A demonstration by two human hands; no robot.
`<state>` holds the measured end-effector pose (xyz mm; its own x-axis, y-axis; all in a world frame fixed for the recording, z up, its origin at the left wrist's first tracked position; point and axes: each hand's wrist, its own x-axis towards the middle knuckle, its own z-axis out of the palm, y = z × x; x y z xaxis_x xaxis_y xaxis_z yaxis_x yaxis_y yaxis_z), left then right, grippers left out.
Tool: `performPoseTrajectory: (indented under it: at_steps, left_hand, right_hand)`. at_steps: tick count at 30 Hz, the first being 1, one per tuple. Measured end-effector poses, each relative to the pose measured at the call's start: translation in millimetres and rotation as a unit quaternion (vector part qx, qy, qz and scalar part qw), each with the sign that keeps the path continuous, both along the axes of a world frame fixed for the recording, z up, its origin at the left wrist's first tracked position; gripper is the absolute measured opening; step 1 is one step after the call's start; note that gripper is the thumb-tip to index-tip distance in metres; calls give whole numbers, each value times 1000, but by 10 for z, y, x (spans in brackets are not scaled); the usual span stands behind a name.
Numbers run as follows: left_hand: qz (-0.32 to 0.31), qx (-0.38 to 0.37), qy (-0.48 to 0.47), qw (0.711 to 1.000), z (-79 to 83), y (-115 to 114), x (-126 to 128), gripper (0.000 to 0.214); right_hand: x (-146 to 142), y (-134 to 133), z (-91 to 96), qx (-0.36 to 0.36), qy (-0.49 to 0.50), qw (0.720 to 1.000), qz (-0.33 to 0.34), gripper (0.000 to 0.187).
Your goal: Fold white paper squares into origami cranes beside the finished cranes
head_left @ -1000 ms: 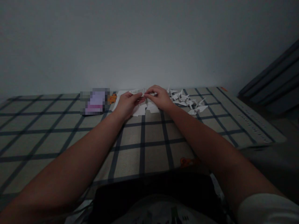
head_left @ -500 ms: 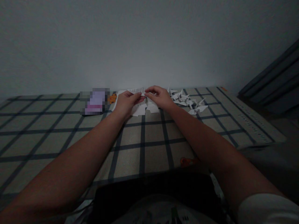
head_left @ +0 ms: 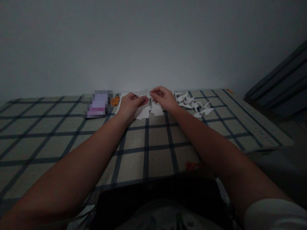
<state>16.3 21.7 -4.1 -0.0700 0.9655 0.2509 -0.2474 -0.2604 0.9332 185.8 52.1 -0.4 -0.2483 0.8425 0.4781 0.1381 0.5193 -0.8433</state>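
Note:
Both arms reach far forward over a checked cloth (head_left: 146, 150). My left hand (head_left: 130, 103) and my right hand (head_left: 164, 97) meet at the far edge and pinch a small piece of white paper (head_left: 147, 94) between their fingertips. Beneath them lies a loose heap of white paper sheets (head_left: 146, 111). Just right of my right hand sits a cluster of several small folded white paper cranes (head_left: 193, 103).
A blurred purple and white object (head_left: 98, 103) lies left of my hands near the wall (head_left: 153, 44). An orange print shows on the cloth beside it. Dark slanted slats (head_left: 283, 86) stand at the far right. A dark garment covers my lap (head_left: 158, 198).
My right hand has lifted slightly with the paper; the fingers of both hands have shifted a little on it. The arms stay in place.

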Motion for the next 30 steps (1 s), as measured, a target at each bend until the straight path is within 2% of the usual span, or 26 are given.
performPoseTrajectory:
  at_steps: [4,11,21,30]
  left_hand:
    - [23,-5,-2,1000,-15,38,-19,22]
    - [45,-4,13,999,-41,69,-17,26]
    - [30,14,1,999,-57,73,-15,25]
    - [15,10,-11,1000,-46,64,-1,26]
  right_hand:
    - [-10,-1,-1,-50,35,998,26,25]
    - [-20,8,25,-67,52,996,34,17]
    - [-32,-18,47,-92,66,992,62,21]
    - [-41,30,7,-64,56,994,73,23]
